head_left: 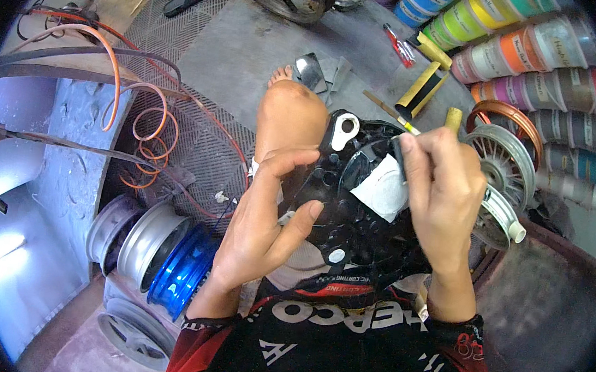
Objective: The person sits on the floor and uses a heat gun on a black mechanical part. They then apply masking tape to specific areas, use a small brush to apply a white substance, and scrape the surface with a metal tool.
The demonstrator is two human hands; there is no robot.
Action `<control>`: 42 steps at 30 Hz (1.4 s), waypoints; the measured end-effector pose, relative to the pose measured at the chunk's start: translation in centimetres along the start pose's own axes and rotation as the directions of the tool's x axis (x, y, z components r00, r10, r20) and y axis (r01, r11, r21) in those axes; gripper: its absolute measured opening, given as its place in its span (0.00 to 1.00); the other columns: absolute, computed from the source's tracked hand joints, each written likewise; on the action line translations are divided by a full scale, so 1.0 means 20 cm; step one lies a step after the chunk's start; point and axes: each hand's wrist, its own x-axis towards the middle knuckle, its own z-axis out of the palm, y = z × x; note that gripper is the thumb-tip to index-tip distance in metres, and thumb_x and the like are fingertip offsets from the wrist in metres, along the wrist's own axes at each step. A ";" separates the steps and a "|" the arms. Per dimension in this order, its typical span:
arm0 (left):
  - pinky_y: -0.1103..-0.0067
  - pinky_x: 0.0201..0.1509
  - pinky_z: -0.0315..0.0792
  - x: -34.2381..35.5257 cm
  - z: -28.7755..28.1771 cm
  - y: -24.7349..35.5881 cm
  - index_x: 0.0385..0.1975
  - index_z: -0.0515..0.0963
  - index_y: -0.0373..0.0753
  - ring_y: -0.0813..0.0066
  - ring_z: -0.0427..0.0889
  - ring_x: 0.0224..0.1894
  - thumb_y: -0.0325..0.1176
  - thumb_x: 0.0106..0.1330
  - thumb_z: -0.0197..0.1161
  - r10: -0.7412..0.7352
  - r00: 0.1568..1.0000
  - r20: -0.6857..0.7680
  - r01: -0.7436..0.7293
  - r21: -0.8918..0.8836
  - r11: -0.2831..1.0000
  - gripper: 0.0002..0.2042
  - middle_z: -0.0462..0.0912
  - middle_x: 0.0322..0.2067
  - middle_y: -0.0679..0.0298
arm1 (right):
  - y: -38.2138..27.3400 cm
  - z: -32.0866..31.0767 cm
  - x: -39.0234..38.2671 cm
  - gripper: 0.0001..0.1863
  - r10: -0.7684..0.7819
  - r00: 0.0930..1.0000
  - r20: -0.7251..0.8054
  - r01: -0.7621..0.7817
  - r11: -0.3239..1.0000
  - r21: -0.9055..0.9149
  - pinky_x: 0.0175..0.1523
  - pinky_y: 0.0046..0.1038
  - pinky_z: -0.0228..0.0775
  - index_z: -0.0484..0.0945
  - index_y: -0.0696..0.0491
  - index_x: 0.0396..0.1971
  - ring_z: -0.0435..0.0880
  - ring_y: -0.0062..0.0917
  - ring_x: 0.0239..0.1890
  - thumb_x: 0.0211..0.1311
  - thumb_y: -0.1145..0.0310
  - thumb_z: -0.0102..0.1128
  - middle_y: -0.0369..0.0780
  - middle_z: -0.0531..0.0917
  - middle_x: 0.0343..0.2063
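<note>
A black cast metal motorcycle part (327, 181) lies over my lap, with a bare pale mounting lug at its top and round holes and ribs across it. A white patch (383, 188), like paper or tape, covers its middle. My left hand (263, 215) holds the part's left edge, thumb and index finger spread over it; the other fingers are hidden. Above the patch's right side, my right hand (446, 188) pinches a small dark grey strip (400, 156) between thumb and fingers. Whether the strip touches the part I cannot tell.
Wheel rims (140, 243) stand at left, near a coiled orange air hose (154, 131). More rims (502, 161) are at right, below stacked coloured tubs (529, 54). Red-handled pliers (399, 47), a yellow-edged holder (420, 90) and a dark phone-like slab (310, 70) lie ahead.
</note>
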 end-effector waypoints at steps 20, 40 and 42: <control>0.71 0.60 0.67 0.00 0.00 0.00 0.59 0.65 0.32 0.60 0.76 0.54 0.21 0.61 0.61 -0.005 1.000 -0.022 0.005 0.020 1.000 0.25 0.73 0.52 0.50 | -0.01 -0.06 -0.05 0.08 0.155 0.987 0.033 -0.158 0.972 0.173 0.24 0.31 0.67 0.74 0.57 0.25 0.77 0.34 0.17 0.60 0.78 0.65 0.42 0.75 0.16; 0.72 0.61 0.66 0.00 0.00 -0.01 0.59 0.65 0.32 0.59 0.75 0.56 0.21 0.61 0.62 -0.014 0.999 -0.033 0.015 0.031 0.999 0.25 0.73 0.54 0.50 | 0.01 0.01 -0.06 0.09 0.058 0.998 -0.004 -0.057 0.996 0.061 0.25 0.31 0.69 0.73 0.57 0.26 0.80 0.36 0.19 0.58 0.75 0.67 0.43 0.77 0.17; 0.72 0.61 0.66 0.01 0.01 0.00 0.59 0.65 0.32 0.59 0.75 0.56 0.21 0.61 0.62 -0.042 0.999 -0.031 0.041 -0.033 0.999 0.25 0.73 0.54 0.50 | 0.03 -0.01 -0.02 0.09 -0.012 0.998 -0.063 0.009 0.999 -0.052 0.25 0.30 0.69 0.73 0.57 0.26 0.80 0.35 0.18 0.59 0.75 0.66 0.44 0.77 0.17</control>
